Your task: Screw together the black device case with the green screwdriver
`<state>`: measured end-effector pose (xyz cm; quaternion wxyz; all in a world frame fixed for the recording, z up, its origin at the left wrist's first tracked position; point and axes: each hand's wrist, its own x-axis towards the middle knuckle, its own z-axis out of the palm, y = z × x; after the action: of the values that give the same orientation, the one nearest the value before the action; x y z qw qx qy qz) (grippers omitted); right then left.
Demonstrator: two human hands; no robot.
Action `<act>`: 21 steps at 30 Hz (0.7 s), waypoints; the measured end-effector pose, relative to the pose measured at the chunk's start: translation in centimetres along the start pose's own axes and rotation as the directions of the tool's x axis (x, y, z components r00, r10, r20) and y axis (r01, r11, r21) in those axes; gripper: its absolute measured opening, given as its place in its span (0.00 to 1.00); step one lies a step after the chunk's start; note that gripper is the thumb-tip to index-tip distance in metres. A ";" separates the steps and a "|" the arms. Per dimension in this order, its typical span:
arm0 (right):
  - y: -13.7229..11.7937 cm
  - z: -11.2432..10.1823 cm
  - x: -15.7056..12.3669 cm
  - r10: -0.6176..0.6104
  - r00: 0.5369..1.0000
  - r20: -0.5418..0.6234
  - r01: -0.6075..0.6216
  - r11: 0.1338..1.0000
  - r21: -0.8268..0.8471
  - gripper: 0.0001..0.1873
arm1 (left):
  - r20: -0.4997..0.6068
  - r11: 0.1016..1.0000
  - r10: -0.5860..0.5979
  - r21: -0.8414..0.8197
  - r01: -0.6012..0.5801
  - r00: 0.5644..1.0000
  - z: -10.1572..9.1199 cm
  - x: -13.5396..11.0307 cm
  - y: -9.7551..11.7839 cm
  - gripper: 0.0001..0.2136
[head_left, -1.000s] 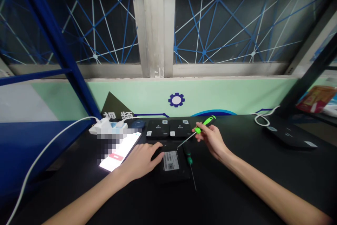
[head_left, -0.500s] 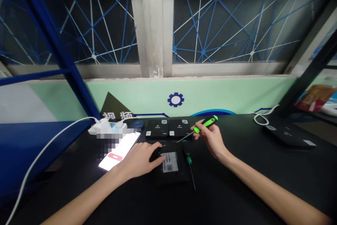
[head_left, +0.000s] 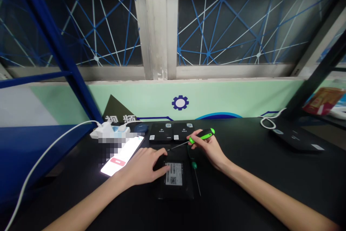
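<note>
A black box [head_left: 174,191] with a white printed label [head_left: 173,174] lies on the black table. My left hand [head_left: 144,166] reaches over its left side, fingers spread, the thumb at the label's edge and the index finger near the far left corner. My right hand [head_left: 207,148] is closed around the black-and-green handle of a screwdriver [head_left: 203,136]. Its shaft slants down to the left, with the tip close to my left index fingertip. Whether the tip touches the box is too dark to tell. A second screwdriver [head_left: 194,166] with a green collar lies along the box's right side.
Two black boxes [head_left: 161,132] stand side by side behind, near the wall. Left of my left hand is a lit phone [head_left: 123,155], with a white power strip [head_left: 109,130] and a dark blue mouse [head_left: 141,128] beyond. Another black box [head_left: 296,139] lies at right.
My right hand has moved left and slightly down, bringing the screwdriver tip to my left index finger. The labelled box has shifted nearer to me. My left hand stays about the same.
</note>
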<state>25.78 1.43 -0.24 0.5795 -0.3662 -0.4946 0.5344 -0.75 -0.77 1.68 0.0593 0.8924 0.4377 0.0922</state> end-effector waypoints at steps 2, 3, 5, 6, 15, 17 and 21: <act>0.0 0.1 -0.1 0.013 1.000 0.007 -0.013 1.000 0.012 0.15 | 0.005 1.000 -0.002 0.008 0.002 1.000 0.0 0.0 0.0 0.18; 0.0 0.2 -0.1 0.018 1.000 0.007 -0.018 1.000 0.020 0.15 | 0.007 1.000 -0.004 0.018 0.004 1.000 -0.1 0.1 0.0 0.18; -0.2 0.2 0.0 0.038 0.999 -0.005 -0.037 0.998 0.056 0.15 | 0.006 0.999 -0.013 0.036 0.013 1.000 -0.2 0.1 -0.1 0.17; -0.4 0.1 0.0 0.052 0.999 -0.016 -0.050 0.995 0.082 0.15 | 0.003 0.999 -0.019 0.043 0.019 1.000 -0.3 0.1 -0.1 0.17; -1.6 -1.3 0.8 0.099 0.987 -0.127 -0.062 0.960 0.272 0.12 | -0.043 0.988 -0.074 0.134 0.079 0.996 -0.3 0.5 -0.9 0.22; -1.7 -1.4 0.8 0.092 0.987 -0.128 -0.050 0.952 0.301 0.11 | -0.039 0.986 -0.061 0.155 0.067 0.997 -0.2 0.5 -0.9 0.24; -1.9 -1.4 0.7 0.075 0.991 -0.108 -0.033 0.939 0.342 0.09 | -0.036 0.987 -0.032 0.158 0.037 0.999 -0.2 0.5 -0.6 0.22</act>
<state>27.63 2.00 1.40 0.6476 -0.3058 -0.3493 0.6042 -0.93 -0.05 1.79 -0.0176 0.8848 0.4601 0.0711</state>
